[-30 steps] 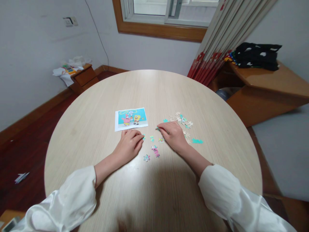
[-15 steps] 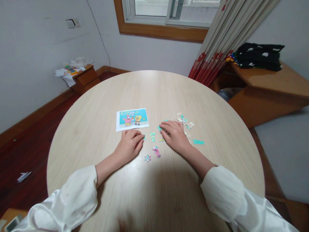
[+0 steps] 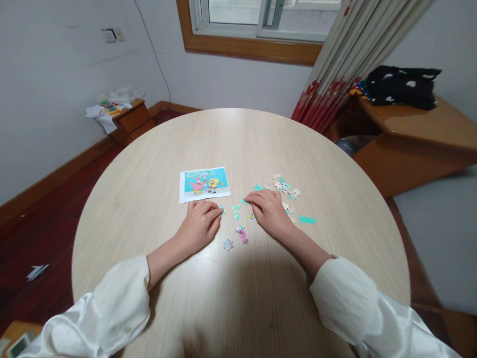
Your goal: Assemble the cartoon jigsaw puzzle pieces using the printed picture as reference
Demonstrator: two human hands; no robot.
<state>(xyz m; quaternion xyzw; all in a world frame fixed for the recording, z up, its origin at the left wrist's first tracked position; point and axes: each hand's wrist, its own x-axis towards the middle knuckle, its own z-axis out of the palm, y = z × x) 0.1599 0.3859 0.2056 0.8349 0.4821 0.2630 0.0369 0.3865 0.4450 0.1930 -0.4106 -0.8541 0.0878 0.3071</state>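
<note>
1. One pink section with cartoon eyes (image 3: 241,234) lies near the middle of your round surface (image 3: 238,139); count clock directions from it, 12 pointing away from you.
2. Your two hands rest apart. At 10 o'clock, your left hand (image 3: 203,217) has its fingers narrow, tips at one small turquoise piece (image 3: 222,211); you cannot tell whether it is gripped.
3. At 2 o'clock, your right hand (image 3: 269,205) is also narrow, fingertips at one turquoise piece (image 3: 244,201); a grip cannot be told.
4. Single items nearby: a yellow-green section (image 3: 236,212) at 12, a yellow piece (image 3: 249,217) at 1, a blue-and-white piece (image 3: 228,244) at 8.
5. One printed picture (image 3: 204,184) with three cartoon figures lies at 11.
6. One loose pile (image 3: 285,185) sits at 1 to 2, too overlapped to count; one turquoise strip (image 3: 307,219) lies at 3.
</note>
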